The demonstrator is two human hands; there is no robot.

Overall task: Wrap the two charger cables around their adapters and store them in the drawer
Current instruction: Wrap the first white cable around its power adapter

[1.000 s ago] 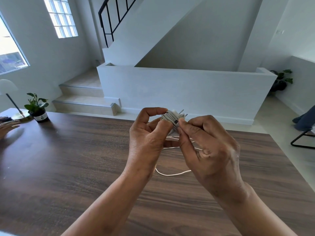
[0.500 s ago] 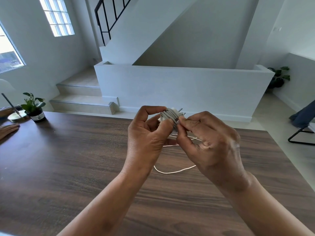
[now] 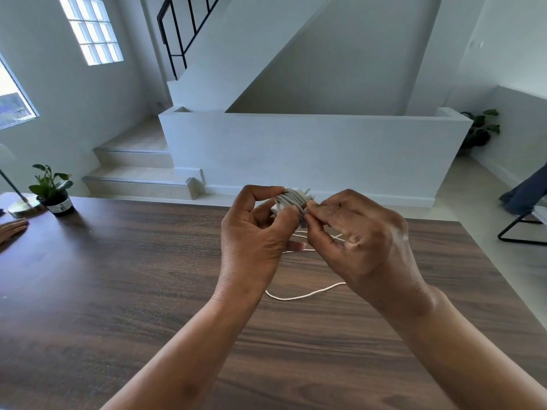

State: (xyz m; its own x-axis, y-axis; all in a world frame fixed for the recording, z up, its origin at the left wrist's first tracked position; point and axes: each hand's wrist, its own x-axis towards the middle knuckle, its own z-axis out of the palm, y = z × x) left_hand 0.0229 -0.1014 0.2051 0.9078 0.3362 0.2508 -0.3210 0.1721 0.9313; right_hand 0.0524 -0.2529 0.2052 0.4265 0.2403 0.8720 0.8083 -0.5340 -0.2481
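While the left hand [image 3: 251, 232] grips the cable-wrapped adapter [image 3: 291, 202], the right hand [image 3: 361, 241] pinches what looks like the cable's end; a loose cable [image 3: 302, 295] lies on the table [image 3: 118, 276]

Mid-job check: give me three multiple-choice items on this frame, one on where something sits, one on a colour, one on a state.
1. Where is the small potted plant with the black pot?
A. far left of the dark wooden table
B. near right corner
C. on the stairs

2. What colour is the loose cable on the table?
A. black
B. white
C. red

3. What state is the white adapter wound with grey cable in?
A. lying on the table
B. in a drawer
C. held up by the left hand and right hand

Key: 1 A, it stands by the lamp base at the left edge. 2 B, the strand is white against the wood. 3 C, fingertips of both hands pinch it above the table.
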